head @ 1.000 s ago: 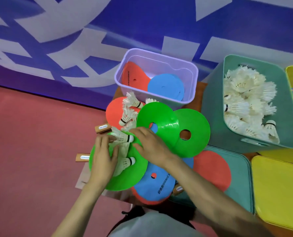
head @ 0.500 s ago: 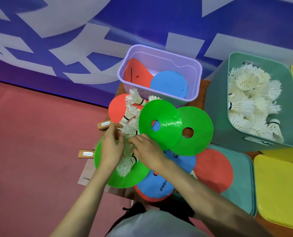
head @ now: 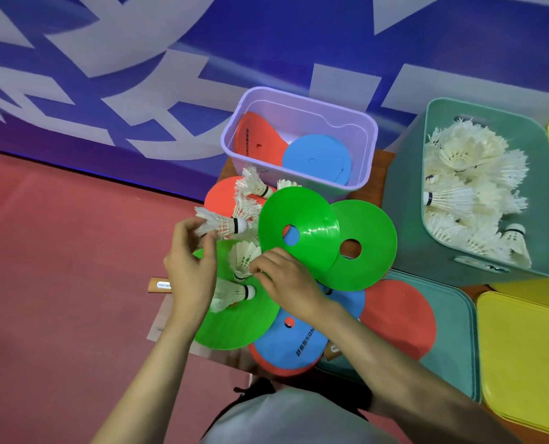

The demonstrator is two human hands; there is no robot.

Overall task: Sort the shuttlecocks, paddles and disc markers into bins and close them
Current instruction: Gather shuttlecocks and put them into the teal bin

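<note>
- The left hand (head: 190, 267) is pinching the feathers of the top shuttlecock (head: 220, 224) with its thumb and fingertips. It is holding it up with the white tip pointing to 3 o'clock.
- The right hand (head: 287, 278) is pinching the feathers of the middle shuttlecock (head: 244, 256) with curled fingers, just beside the left hand.
- The low shuttlecock (head: 233, 293) is lying on the near disc (head: 234, 328), partly under the left hand. I cannot tell if that hand is gripping it too.
- More shuttlecocks (head: 250, 187) are lying at 12 o'clock from the hands, on a red paddle (head: 222, 193).
- The tilted disc (head: 302, 232) is leaning at 1 o'clock from the right hand. It is covering part of the flat disc (head: 372, 248) at its 3 o'clock.
- A blue paddle (head: 295, 341) is lying under the right wrist, at 6 o'clock.
- A second red paddle (head: 398, 318) is resting on the teal lid (head: 456, 331) at 4 o'clock.
- The purple bin (head: 299, 99) is sitting open at 12 o'clock. Two paddles (head: 318, 155), one red and one blue, are lying inside.
- The teal bin (head: 404, 219) is sitting open at 2 o'clock, full of white shuttlecocks.
- A yellow lid (head: 523, 347) is lying at 4 o'clock, past the teal lid.
- A wooden handle (head: 159, 285) is sticking out at 9 o'clock from the left hand.
- The bins are sitting on a brown surface (head: 384, 160).
</note>
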